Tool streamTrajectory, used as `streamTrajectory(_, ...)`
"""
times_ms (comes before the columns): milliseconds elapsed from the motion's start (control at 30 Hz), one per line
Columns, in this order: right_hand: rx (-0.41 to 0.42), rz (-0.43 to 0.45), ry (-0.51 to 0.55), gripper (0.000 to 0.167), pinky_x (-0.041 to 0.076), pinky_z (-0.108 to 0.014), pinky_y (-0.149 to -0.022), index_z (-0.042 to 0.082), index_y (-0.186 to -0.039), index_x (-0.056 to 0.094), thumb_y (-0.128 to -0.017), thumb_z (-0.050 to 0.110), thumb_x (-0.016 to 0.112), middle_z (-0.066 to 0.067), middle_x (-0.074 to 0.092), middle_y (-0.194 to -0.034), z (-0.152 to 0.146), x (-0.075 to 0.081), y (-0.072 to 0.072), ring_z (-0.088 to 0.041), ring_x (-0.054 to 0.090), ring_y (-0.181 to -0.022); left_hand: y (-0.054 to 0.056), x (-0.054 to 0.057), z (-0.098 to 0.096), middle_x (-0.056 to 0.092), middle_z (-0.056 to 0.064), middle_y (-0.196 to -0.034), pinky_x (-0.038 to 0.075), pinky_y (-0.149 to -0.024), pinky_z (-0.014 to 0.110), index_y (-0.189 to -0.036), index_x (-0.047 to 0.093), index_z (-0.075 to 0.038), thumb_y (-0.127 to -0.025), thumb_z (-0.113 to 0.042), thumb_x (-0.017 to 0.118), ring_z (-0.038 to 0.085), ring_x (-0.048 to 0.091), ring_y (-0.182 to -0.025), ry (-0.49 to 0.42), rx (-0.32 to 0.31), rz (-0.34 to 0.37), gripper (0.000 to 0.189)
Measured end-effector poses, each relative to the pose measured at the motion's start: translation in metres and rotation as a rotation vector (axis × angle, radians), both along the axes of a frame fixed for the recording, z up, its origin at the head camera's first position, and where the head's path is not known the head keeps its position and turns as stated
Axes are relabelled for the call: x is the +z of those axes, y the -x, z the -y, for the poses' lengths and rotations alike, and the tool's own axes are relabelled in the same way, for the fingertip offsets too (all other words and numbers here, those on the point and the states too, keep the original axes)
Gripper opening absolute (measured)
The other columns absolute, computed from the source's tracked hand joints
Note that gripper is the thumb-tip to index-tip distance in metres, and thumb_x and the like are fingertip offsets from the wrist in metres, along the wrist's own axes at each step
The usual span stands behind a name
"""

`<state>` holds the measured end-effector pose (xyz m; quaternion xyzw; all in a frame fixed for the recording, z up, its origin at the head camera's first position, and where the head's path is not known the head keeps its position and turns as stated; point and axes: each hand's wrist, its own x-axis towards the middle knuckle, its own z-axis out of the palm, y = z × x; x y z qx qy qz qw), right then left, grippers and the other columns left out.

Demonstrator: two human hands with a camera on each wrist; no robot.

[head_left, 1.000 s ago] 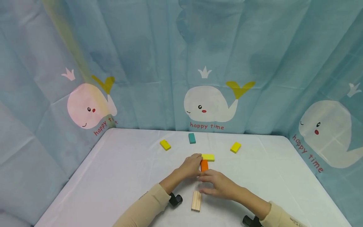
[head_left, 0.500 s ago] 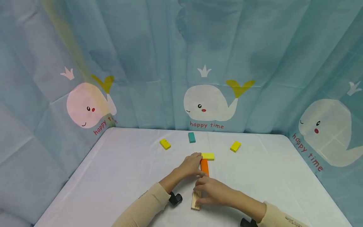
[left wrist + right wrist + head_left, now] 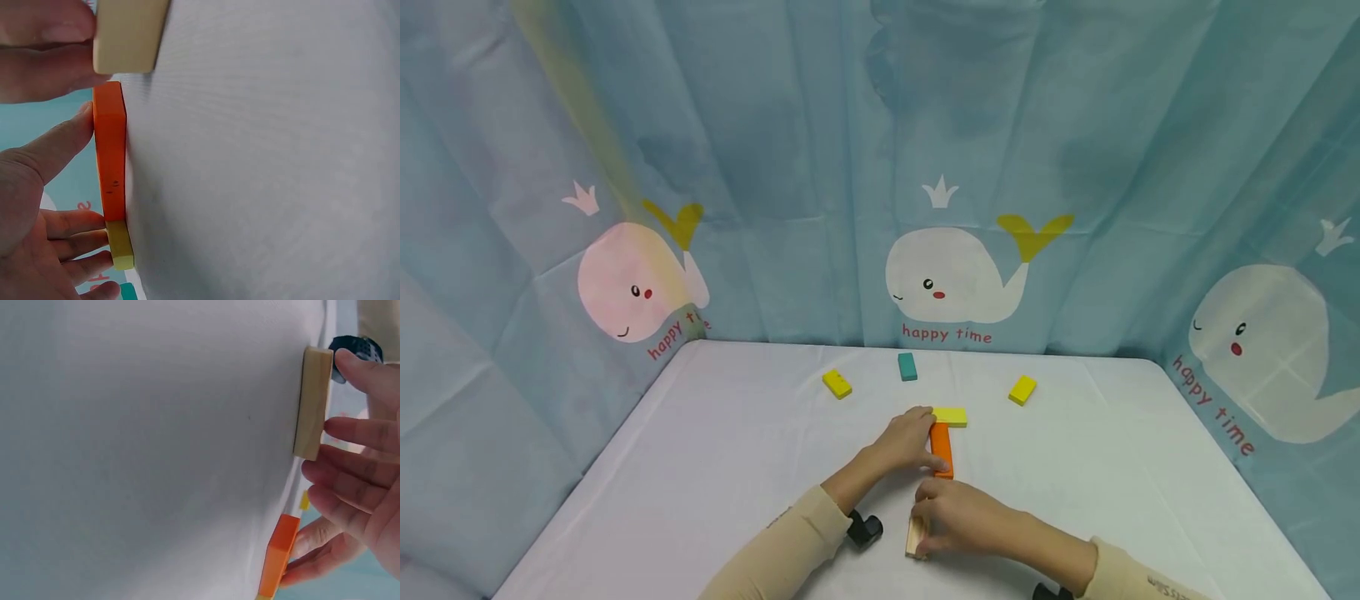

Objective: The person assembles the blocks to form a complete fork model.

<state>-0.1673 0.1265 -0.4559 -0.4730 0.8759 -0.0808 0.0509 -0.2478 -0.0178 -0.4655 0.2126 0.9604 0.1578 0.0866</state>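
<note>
An orange block lies lengthwise in front of a yellow block set crosswise, and their ends meet in the left wrist view. My left hand rests on them from the left. Its thumb touches the near end of the orange block, and its outstretched fingers touch around the yellow one. Nearer to me, my right hand holds a plain wooden block by its ends, thumb at one end and fingers at the other. A gap separates this wooden block from the orange one. In the head view the hand partly hides it.
Toward the back of the white table lie a teal block, a yellow block on the left and another yellow block on the right. A whale-print curtain hangs behind and at the sides.
My right hand has moved from beside the orange block toward me and taken hold of the wooden block. My left hand has stayed in place on the orange and yellow blocks.
</note>
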Motion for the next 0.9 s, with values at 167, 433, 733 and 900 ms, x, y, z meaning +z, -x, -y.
streamTrajectory(167, -0.003, -0.016, 0.008, 0.045, 0.053, -0.022, -0.086, 0.015, -0.107, 0.073, -0.082, 0.053, 0.071, 0.005, 0.064, -0.106, 0.0008, -0.0027, -0.0015, -0.005, 0.061, -0.097, -0.0014, 0.0006, -0.0014, 0.048, 0.009, -0.148, 0.036, -0.114, 0.041, -0.138, 0.052, -0.005, -0.073, -0.052, 0.08, 0.023, 0.044, -0.136, -0.002, 0.011, 0.004, 0.085)
streamTrajectory(433, -0.032, -0.013, -0.009, 0.049, 0.052, -0.022, -0.086, 0.015, -0.104, 0.073, -0.078, 0.056, 0.073, 0.006, 0.063, -0.103, 0.0055, -0.0007, -0.0038, -0.004, 0.059, -0.093, -0.0007, -0.0002, -0.0012, 0.048, 0.009, -0.148, 0.037, -0.114, 0.042, -0.139, 0.051, -0.006, -0.073, -0.051, 0.08, 0.023, 0.045, -0.136, -0.009, 0.017, 0.006, 0.085)
streamTrajectory(733, -0.05, -0.021, -0.011, 0.048, 0.052, -0.021, -0.086, 0.014, -0.104, 0.074, -0.076, 0.053, 0.076, 0.006, 0.062, -0.103, 0.0071, -0.0007, -0.0057, -0.004, 0.058, -0.092, 0.0001, 0.0006, -0.0002, 0.048, 0.009, -0.148, 0.036, -0.114, 0.043, -0.138, 0.052, -0.005, -0.074, -0.05, 0.081, 0.023, 0.045, -0.136, -0.012, 0.021, 0.01, 0.084)
streamTrajectory(900, -0.056, -0.008, -0.004, 0.047, 0.052, -0.02, -0.085, 0.014, -0.103, 0.074, -0.076, 0.051, 0.077, 0.006, 0.062, -0.102, 0.0069, -0.0018, -0.0062, -0.004, 0.058, -0.091, -0.0003, -0.0001, -0.0008, 0.048, 0.009, -0.148, 0.036, -0.114, 0.043, -0.138, 0.052, -0.005, -0.073, -0.05, 0.081, 0.023, 0.045, -0.136, -0.012, 0.022, 0.012, 0.084)
